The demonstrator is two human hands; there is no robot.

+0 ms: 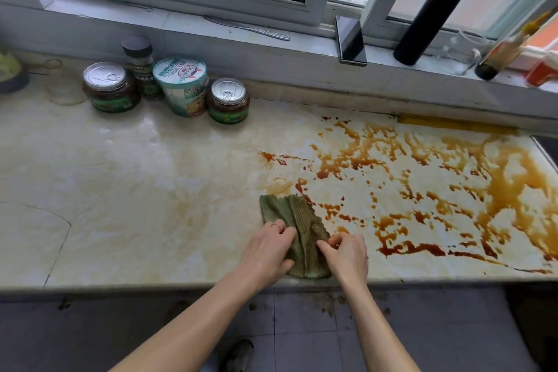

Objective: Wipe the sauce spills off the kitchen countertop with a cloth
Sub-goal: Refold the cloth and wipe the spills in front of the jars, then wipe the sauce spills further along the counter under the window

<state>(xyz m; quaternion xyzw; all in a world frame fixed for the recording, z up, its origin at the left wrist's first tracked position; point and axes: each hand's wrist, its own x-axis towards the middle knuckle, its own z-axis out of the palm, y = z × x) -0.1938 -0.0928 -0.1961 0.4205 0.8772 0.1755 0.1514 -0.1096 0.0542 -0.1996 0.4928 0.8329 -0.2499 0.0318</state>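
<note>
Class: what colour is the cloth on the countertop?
The cloth is olive green, ribbed, seen best in the head view.

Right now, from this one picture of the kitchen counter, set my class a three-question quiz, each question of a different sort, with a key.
1. True or false: the brown sauce spill lies mostly to the right of the folded green ribbed cloth.
2. Multiple choice: how do the left hand and the right hand meet the cloth? A) both pinch it; B) only one touches it; C) neither touches it.
3. Count: how many dark glass jars with silver pull-tab lids stand at the back of the cream marble countertop?

Key: 1 true; 2 A; 3 two.
</note>
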